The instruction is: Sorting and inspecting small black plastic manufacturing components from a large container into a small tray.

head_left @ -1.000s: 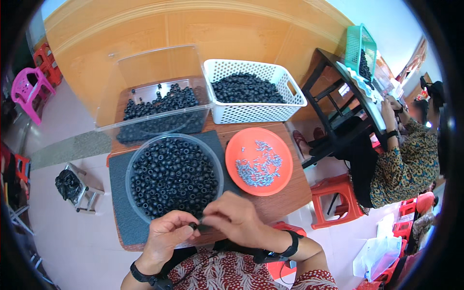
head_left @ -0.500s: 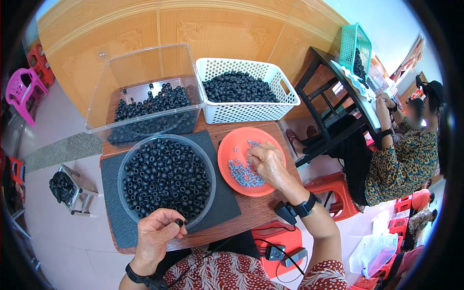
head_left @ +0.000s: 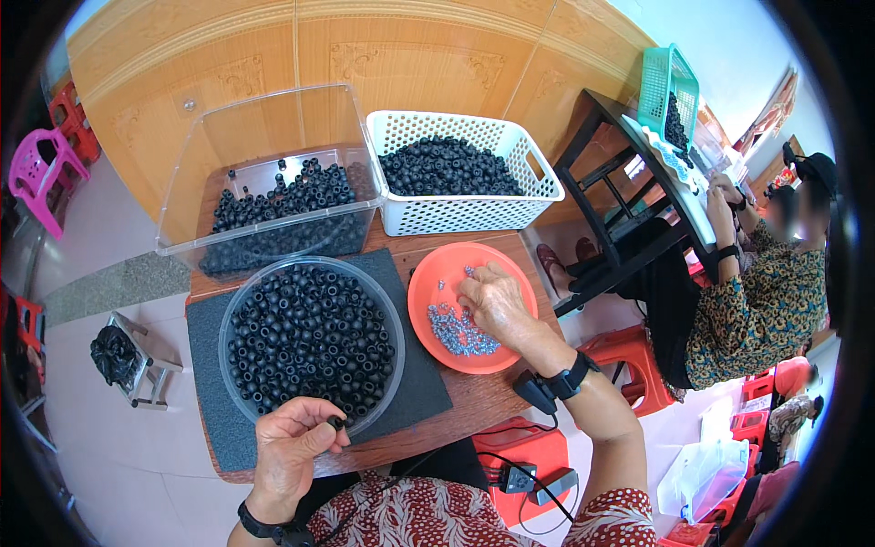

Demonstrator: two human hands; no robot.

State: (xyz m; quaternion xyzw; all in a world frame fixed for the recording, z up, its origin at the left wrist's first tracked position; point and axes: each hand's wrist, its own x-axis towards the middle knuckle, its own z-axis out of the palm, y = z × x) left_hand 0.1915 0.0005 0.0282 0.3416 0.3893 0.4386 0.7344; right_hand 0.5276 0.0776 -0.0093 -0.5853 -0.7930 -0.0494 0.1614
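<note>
My left hand [head_left: 293, 445] is closed, pinching one small round black hollow part [head_left: 335, 422] between thumb and fingers at the near rim of a clear round tub [head_left: 402, 339]. Many of the same black parts [head_left: 305, 333] fill that tub. Over the orange plate [head_left: 504, 357], my right hand [head_left: 497, 305] reaches down with its fingers drawn together among small silvery metal pieces [head_left: 463, 335]. Its fingertips are partly hidden, so whatever they pinch does not show. The tub rests on a dark grey mat [head_left: 427, 387] on the wooden table.
Behind the tub stand a clear rectangular bin [head_left: 273, 223] and a white perforated basket [head_left: 465, 215], both holding black parts. At the right, another person [head_left: 747, 310] works at a black-framed table with a green basket [head_left: 658, 87]. A red stool [head_left: 529, 447] carries cabled devices below the table edge.
My right hand has shifted very slightly over the metal pieces on the plate. My left hand still holds the black part in almost the same spot.
</note>
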